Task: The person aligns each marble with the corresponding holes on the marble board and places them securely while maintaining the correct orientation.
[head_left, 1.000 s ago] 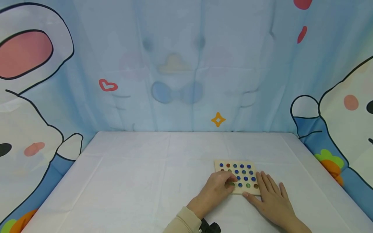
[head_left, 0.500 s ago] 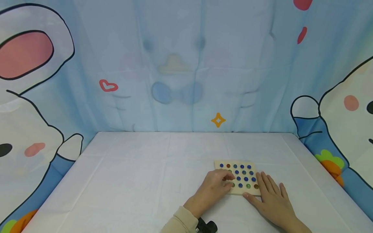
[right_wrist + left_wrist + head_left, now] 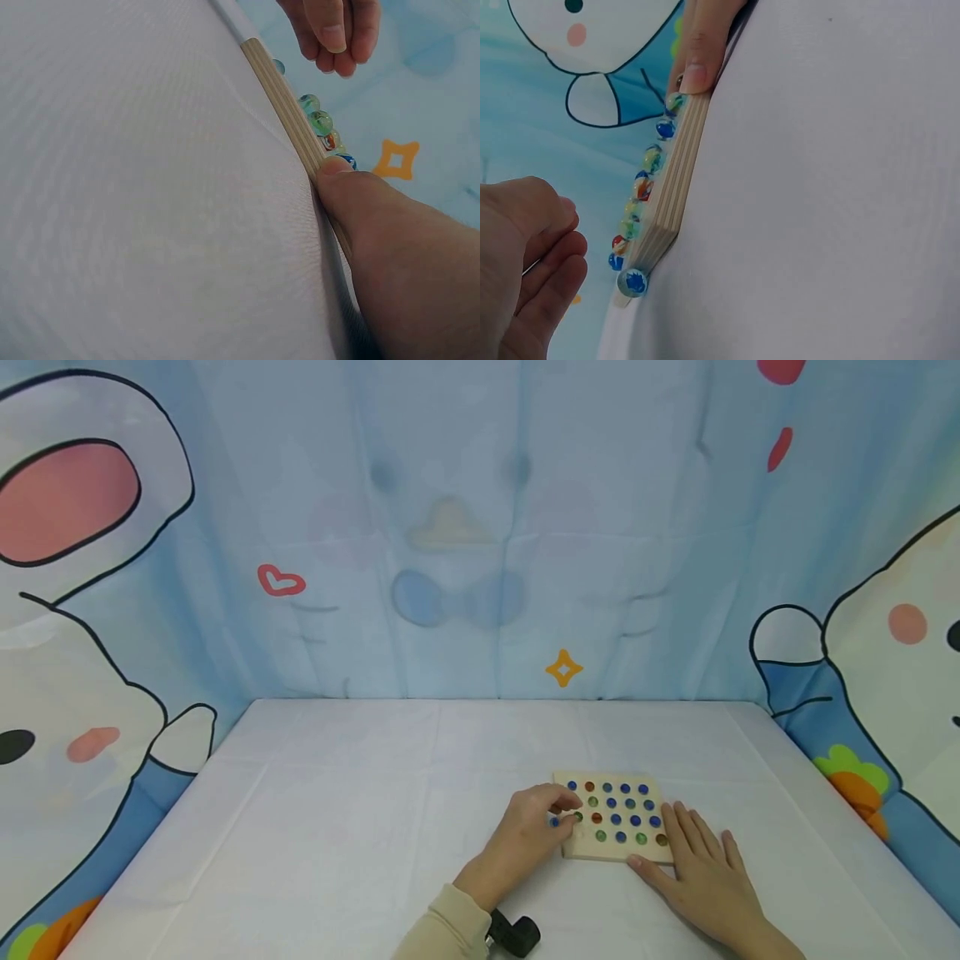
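A pale wooden board (image 3: 618,853) lies on the white table with rows of coloured glass marbles on it. One blue-centred marble (image 3: 633,283) sits at the board's left end, apart from the rows; in the head view that blue marble (image 3: 554,821) shows just left of the edge. My left hand (image 3: 531,828) hovers around it with thumb and fingers loosely bent; the left wrist view shows a gap between that hand (image 3: 536,262) and the marble. My right hand (image 3: 705,877) lies with straight fingers along the board's right side, its thumb (image 3: 337,169) against the near edge.
White cloth (image 3: 337,827) covers the table. A blue cartoon curtain (image 3: 450,610) hangs behind it and down both sides. A black wrist device (image 3: 515,935) is on my left wrist, below a beige sleeve (image 3: 450,927).
My left hand has moved left across the board to its left edge, uncovering more marbles. A blue marble now shows beside that edge. My right hand has stayed in place.
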A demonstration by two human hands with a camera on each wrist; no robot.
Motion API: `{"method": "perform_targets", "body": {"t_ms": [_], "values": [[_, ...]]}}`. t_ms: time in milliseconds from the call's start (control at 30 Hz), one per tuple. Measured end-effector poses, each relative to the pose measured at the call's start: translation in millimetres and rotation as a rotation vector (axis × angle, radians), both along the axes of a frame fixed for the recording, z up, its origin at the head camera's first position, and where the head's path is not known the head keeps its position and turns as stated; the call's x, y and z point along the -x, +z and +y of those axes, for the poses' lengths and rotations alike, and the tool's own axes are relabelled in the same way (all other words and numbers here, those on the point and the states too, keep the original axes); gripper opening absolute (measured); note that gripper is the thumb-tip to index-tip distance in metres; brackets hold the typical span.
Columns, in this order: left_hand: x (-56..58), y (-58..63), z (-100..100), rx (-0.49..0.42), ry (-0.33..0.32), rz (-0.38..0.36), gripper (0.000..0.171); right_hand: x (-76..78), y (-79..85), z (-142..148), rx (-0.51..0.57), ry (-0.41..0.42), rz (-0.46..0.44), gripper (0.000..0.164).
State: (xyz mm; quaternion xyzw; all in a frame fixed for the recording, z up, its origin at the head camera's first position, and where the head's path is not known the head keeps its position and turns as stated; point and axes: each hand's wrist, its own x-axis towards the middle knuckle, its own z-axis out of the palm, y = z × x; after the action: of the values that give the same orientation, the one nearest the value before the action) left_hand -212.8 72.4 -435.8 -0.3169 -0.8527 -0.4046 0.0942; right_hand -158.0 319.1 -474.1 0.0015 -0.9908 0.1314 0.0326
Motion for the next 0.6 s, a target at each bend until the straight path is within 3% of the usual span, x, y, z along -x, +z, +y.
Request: {"method": "perform_targets", "body": {"t_ms": [333, 500, 600], "values": [[4.5, -7.3, -14, -0.034, 0.069, 0.005, 0.014, -1.1, 1.1, 0, 0.009, 0.005, -0.003, 0.110], [6.1, -11.7, -17, -0.043, 0.074, 0.009, 0.014, -0.7, 1.1, 0, 0.014, 0.004, -0.007, 0.111], [6.2, -12.8, -17, -0.047, 0.070, -0.030, 0.013, -0.6, 0.2, 0, 0.012, 0.003, -0.007, 0.110]]}}
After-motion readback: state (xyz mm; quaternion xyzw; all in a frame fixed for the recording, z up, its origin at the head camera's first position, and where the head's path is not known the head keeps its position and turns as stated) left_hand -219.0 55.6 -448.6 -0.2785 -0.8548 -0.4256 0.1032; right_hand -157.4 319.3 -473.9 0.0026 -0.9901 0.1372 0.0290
